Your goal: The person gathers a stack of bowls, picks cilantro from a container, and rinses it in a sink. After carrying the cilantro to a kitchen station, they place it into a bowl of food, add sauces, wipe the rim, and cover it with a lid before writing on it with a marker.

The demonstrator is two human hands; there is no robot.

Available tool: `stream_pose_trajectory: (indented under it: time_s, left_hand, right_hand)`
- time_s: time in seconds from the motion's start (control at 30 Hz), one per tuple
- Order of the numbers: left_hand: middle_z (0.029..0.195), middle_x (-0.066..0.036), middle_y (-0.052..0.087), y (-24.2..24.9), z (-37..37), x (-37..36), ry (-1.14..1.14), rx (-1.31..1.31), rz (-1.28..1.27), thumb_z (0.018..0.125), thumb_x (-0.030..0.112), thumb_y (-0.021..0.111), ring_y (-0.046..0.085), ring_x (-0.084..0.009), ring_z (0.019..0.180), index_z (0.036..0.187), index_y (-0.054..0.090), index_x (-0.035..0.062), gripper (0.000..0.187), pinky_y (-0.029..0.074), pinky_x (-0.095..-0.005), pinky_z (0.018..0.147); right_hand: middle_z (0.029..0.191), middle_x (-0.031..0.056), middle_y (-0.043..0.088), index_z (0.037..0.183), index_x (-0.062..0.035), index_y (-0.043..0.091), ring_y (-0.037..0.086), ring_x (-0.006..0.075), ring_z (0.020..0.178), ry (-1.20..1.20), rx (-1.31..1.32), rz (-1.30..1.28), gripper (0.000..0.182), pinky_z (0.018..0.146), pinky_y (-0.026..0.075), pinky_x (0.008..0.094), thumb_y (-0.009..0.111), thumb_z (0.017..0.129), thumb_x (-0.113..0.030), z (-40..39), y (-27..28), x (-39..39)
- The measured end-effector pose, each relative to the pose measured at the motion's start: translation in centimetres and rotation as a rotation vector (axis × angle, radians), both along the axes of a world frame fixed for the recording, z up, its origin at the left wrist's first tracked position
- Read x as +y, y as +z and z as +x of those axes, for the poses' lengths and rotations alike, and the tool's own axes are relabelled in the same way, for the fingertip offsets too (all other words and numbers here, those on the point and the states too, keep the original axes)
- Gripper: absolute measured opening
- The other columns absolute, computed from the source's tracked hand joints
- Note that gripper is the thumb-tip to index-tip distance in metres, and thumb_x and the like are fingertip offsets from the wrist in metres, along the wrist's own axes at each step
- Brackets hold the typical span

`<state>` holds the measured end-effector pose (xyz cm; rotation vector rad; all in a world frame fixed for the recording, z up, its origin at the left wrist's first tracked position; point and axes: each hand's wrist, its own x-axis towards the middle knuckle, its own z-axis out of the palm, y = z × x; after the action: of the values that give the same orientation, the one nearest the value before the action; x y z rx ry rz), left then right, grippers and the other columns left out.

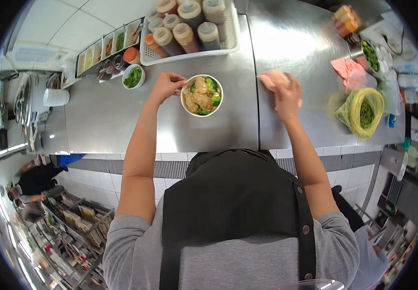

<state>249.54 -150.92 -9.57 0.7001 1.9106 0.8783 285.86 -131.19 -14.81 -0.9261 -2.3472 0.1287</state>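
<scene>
A round white bowl of broccoli and pale, sauce-covered pieces stands on the steel counter in front of me. At its left rim, my left hand pinches the edge between thumb and fingers. To the right of the bowl, across the counter seam, my right hand is closed on a pale pink cloth against the steel. Motion blurs this hand and the cloth a little, and some of its fingers are hidden.
A white basket of squeeze bottles stands behind the bowl. Left of it are a small bowl of greens and a topping tray. At right lie a pink cloth and a yellow bag of greens. People are in the background.
</scene>
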Motion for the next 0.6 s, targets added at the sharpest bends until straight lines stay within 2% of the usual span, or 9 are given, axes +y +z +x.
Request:
stream_pose_trajectory:
  time_s: [0.07, 0.13, 0.2, 0.23, 0.3, 0.43, 0.5, 0.6]
  left_hand:
    - [0.088, -0.008, 0.072, 0.2, -0.1, 1.0, -0.051, 0.06, -0.04, 0.087, 0.014, 0.072, 0.069, -0.0152, 0.076, 0.097, 0.074, -0.0005, 0.018, 0.059, -0.0286, 0.061]
    - [0.088, -0.008, 0.072, 0.3, 0.0, 1.3, -0.066, 0.089, -0.056, 0.087, 0.014, 0.072, 0.069, -0.0153, 0.077, 0.097, 0.074, -0.0004, 0.018, 0.059, -0.0286, 0.061]
    - [0.088, -0.008, 0.072, 0.3, 0.2, 1.5, -0.08, 0.116, -0.071, 0.087, 0.014, 0.072, 0.069, -0.0153, 0.077, 0.098, 0.074, -0.0003, 0.018, 0.059, -0.0286, 0.061]
    - [0.088, -0.007, 0.072, 0.4, 0.3, 1.4, -0.054, 0.115, -0.075, 0.087, 0.015, 0.072, 0.069, -0.015, 0.076, 0.098, 0.074, 0.0001, 0.018, 0.059, -0.0284, 0.062]
    - [0.088, -0.007, 0.072, 0.5, 0.7, 1.3, -0.033, 0.116, -0.082, 0.087, 0.015, 0.073, 0.068, -0.0146, 0.075, 0.099, 0.074, 0.0005, 0.019, 0.059, -0.0282, 0.062]
    - [0.088, -0.007, 0.072, 0.6, 1.2, 1.2, 0.014, 0.159, -0.082, 0.088, 0.015, 0.072, 0.067, -0.0131, 0.073, 0.1, 0.073, 0.0002, 0.019, 0.059, -0.0284, 0.063]
    - [0.088, -0.006, 0.072, 0.5, 1.3, 1.0, 0.027, 0.179, -0.092, 0.088, 0.015, 0.072, 0.067, -0.0126, 0.073, 0.1, 0.073, 0.0001, 0.019, 0.059, -0.0283, 0.063]
    - [0.086, -0.007, 0.071, 0.2, 1.5, 0.4, 0.037, 0.184, -0.092, 0.088, 0.014, 0.072, 0.066, -0.0118, 0.071, 0.099, 0.073, -0.0014, 0.019, 0.058, -0.0264, 0.059]
  right_hand:
    - [0.124, 0.0153, 0.063, 0.094, -0.0096, 0.074, 0.061, 0.0328, 0.103, 0.111, 0.116, -0.496, 0.014, 0.091, 0.048, 0.0435, 0.069, 0.081, -0.011, -2.4, -0.3, -2.0]
    - [0.107, 0.0135, 0.07, 0.099, -0.0076, 0.075, 0.065, 0.0295, 0.09, 0.226, 0.206, -0.352, 0.017, 0.083, 0.051, 0.0398, 0.067, 0.084, -0.013, -5.2, -1.1, -3.6]
    - [0.094, 0.0128, 0.073, 0.102, -0.0061, 0.075, 0.067, 0.0278, 0.086, 0.205, 0.164, -0.738, 0.019, 0.079, 0.052, 0.0376, 0.067, 0.088, -0.016, -7.9, -0.1, -5.0]
    - [0.094, 0.0128, 0.073, 0.102, -0.0061, 0.075, 0.067, 0.0278, 0.086, 0.195, 0.171, -0.741, 0.019, 0.079, 0.052, 0.0376, 0.067, 0.088, -0.016, -8.9, 0.6, -5.8]
    - [0.09, 0.0115, 0.073, 0.106, -0.0061, 0.074, 0.068, 0.024, 0.083, 0.23, 0.544, -0.958, 0.021, 0.079, 0.052, 0.0342, 0.067, 0.089, -0.017, -10.5, 1.6, -7.0]
    - [0.091, 0.0119, 0.073, 0.107, -0.0058, 0.074, 0.068, 0.0209, 0.084, 0.328, 0.642, -0.961, 0.021, 0.077, 0.052, 0.0323, 0.068, 0.089, -0.015, -11.7, -0.1, -7.8]
    - [0.091, 0.0121, 0.072, 0.107, -0.0058, 0.074, 0.067, 0.0201, 0.083, 0.371, 0.596, -0.844, 0.021, 0.076, 0.052, 0.0318, 0.067, 0.088, -0.01, -11.4, -0.3, -8.3]
    - [0.092, 0.013, 0.071, 0.107, -0.0036, 0.073, 0.067, 0.0209, 0.081, 0.354, 0.55, -0.894, 0.021, 0.074, 0.051, 0.0316, 0.067, 0.087, -0.006, -10.8, -1.6, -9.2]
